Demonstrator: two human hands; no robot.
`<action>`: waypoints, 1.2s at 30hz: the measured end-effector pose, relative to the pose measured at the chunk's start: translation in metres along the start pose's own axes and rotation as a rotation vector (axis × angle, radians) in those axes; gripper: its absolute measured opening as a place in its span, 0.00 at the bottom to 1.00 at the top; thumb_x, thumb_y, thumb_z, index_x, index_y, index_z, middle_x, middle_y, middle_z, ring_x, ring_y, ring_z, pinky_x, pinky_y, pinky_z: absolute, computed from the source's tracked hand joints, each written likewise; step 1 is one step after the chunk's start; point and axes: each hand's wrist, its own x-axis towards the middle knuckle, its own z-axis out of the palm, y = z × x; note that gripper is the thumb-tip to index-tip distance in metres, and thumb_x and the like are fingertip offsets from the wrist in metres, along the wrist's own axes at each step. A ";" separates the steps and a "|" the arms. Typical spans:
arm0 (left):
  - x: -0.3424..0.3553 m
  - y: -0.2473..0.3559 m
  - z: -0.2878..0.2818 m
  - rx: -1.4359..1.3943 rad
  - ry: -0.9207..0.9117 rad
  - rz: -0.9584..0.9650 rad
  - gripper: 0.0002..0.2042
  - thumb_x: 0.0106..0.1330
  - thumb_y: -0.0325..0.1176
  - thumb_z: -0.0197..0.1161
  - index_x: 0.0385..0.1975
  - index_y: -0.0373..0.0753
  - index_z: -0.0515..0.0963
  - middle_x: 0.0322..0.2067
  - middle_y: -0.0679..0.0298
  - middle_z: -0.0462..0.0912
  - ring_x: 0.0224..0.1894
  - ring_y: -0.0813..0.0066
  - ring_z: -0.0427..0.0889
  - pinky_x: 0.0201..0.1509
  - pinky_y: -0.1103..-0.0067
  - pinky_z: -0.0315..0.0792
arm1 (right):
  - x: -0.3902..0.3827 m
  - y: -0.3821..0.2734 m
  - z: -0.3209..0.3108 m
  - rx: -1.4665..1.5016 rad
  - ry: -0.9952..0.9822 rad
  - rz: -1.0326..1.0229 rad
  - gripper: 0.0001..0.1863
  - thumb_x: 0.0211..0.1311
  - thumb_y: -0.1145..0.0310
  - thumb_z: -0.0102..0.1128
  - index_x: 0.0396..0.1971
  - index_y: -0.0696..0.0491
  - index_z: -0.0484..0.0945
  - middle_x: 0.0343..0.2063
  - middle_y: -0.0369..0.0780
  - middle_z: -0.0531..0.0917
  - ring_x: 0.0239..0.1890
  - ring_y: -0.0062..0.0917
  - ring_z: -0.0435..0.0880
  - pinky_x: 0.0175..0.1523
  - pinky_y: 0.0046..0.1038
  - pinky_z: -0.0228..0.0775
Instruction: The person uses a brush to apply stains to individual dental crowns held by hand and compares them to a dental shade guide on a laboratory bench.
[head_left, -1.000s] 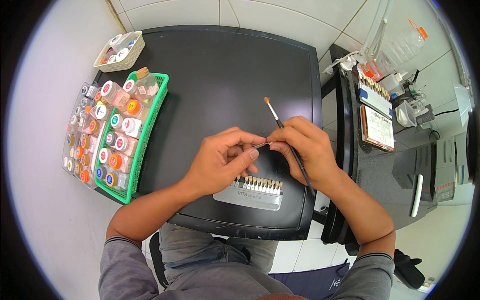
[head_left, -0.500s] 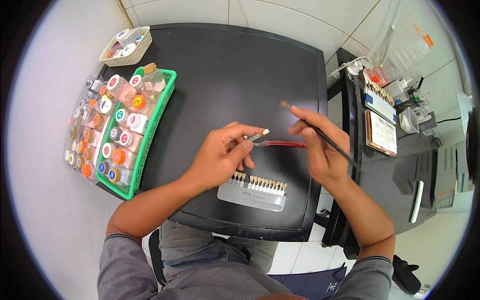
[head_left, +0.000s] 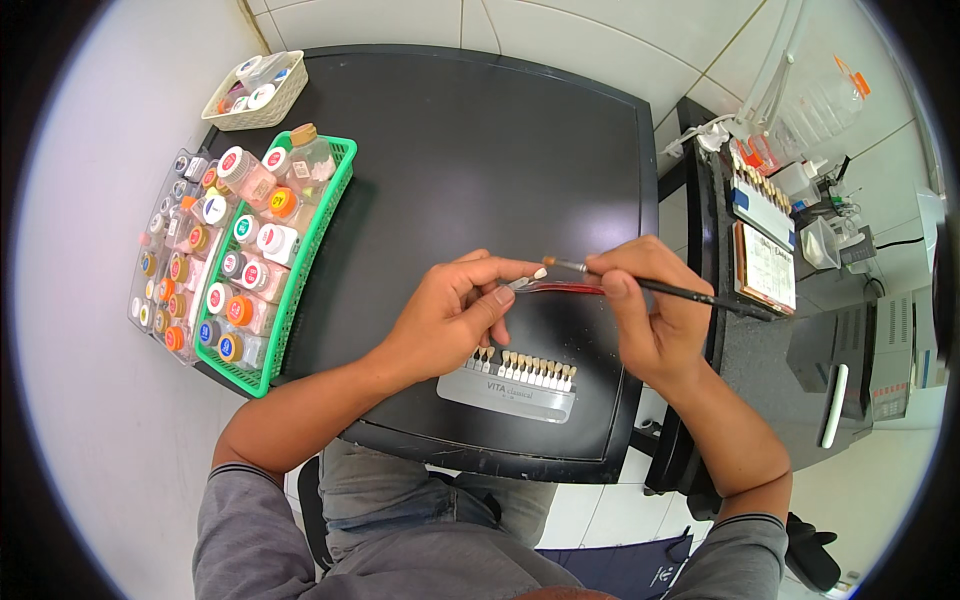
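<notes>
My left hand [head_left: 455, 315] is closed on a thin shade tab [head_left: 520, 282] with a small white tooth sample [head_left: 540, 273] at its tip. My right hand [head_left: 660, 310] grips a black-handled brush [head_left: 680, 292], whose brown bristles [head_left: 552, 261] are just above the sample; I cannot tell whether they touch it. A slim red and clear strip [head_left: 570, 288] runs horizontally between my hands; whether it lies on the desk or is held is unclear. Below my hands, a grey shade guide [head_left: 505, 405] lies on the black desk [head_left: 480, 130] with a row of tooth tabs.
A green basket [head_left: 317, 225] and a clear tray [head_left: 160, 270] of jars fill the left side, a cream basket [head_left: 280, 100] behind them. The right counter holds another shade guide [head_left: 762, 210], an open notebook [head_left: 765, 262], a large clear bottle [head_left: 820, 110] and grey equipment [head_left: 830, 355].
My right hand moved away rightward from my left, exposing the tooth sample and red strip, then the brush swung nearly horizontal, bringing its bristles back beside the sample.
</notes>
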 end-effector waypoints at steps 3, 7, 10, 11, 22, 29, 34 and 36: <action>0.001 0.001 0.001 -0.026 0.015 -0.010 0.17 0.85 0.26 0.57 0.68 0.33 0.84 0.40 0.67 0.77 0.32 0.83 0.86 0.33 0.85 0.78 | 0.003 -0.002 0.002 -0.085 -0.093 -0.076 0.04 0.71 0.73 0.75 0.42 0.56 0.91 0.33 0.39 0.91 0.32 0.32 0.86 0.41 0.33 0.74; 0.000 0.000 0.000 -0.006 0.007 -0.001 0.17 0.85 0.26 0.57 0.68 0.33 0.84 0.40 0.67 0.76 0.32 0.83 0.86 0.33 0.85 0.78 | 0.004 -0.005 0.001 -0.104 -0.024 -0.063 0.04 0.70 0.73 0.76 0.40 0.55 0.91 0.32 0.39 0.90 0.31 0.33 0.85 0.40 0.33 0.73; 0.000 0.001 0.000 -0.004 0.005 0.004 0.17 0.85 0.26 0.57 0.67 0.33 0.84 0.40 0.67 0.76 0.32 0.83 0.86 0.34 0.85 0.78 | 0.006 -0.006 0.003 -0.118 -0.064 -0.143 0.04 0.68 0.73 0.77 0.40 0.54 0.91 0.32 0.39 0.90 0.30 0.33 0.84 0.39 0.33 0.72; 0.000 0.001 0.000 -0.006 0.007 -0.001 0.17 0.85 0.26 0.57 0.67 0.33 0.84 0.40 0.67 0.76 0.32 0.83 0.86 0.34 0.85 0.78 | 0.006 -0.004 0.002 -0.139 -0.038 -0.121 0.04 0.68 0.73 0.77 0.40 0.54 0.91 0.32 0.39 0.90 0.30 0.33 0.84 0.39 0.33 0.72; 0.000 0.002 0.000 0.002 0.005 0.007 0.17 0.85 0.27 0.57 0.68 0.33 0.84 0.41 0.67 0.76 0.32 0.83 0.86 0.33 0.85 0.78 | 0.006 -0.010 0.004 -0.120 -0.056 -0.144 0.04 0.67 0.74 0.77 0.37 0.56 0.90 0.31 0.40 0.89 0.30 0.35 0.84 0.38 0.34 0.73; 0.000 0.002 0.000 -0.011 0.007 0.021 0.17 0.86 0.28 0.58 0.68 0.33 0.83 0.41 0.66 0.77 0.32 0.83 0.86 0.34 0.85 0.79 | 0.007 -0.011 0.001 -0.067 -0.104 -0.186 0.08 0.63 0.75 0.80 0.39 0.57 0.90 0.33 0.42 0.90 0.34 0.35 0.86 0.40 0.33 0.76; -0.001 0.000 0.001 -0.037 0.010 0.014 0.17 0.85 0.28 0.58 0.68 0.32 0.83 0.40 0.66 0.77 0.31 0.82 0.86 0.34 0.85 0.79 | 0.004 -0.011 0.009 -0.101 -0.111 -0.134 0.10 0.62 0.74 0.81 0.41 0.57 0.90 0.34 0.41 0.90 0.36 0.36 0.88 0.43 0.35 0.77; 0.000 0.001 0.000 -0.028 0.009 0.018 0.18 0.85 0.28 0.58 0.69 0.32 0.83 0.40 0.66 0.77 0.31 0.82 0.86 0.34 0.85 0.80 | 0.004 -0.012 0.006 -0.114 -0.097 -0.156 0.09 0.63 0.74 0.80 0.41 0.56 0.90 0.34 0.40 0.91 0.36 0.36 0.88 0.42 0.35 0.78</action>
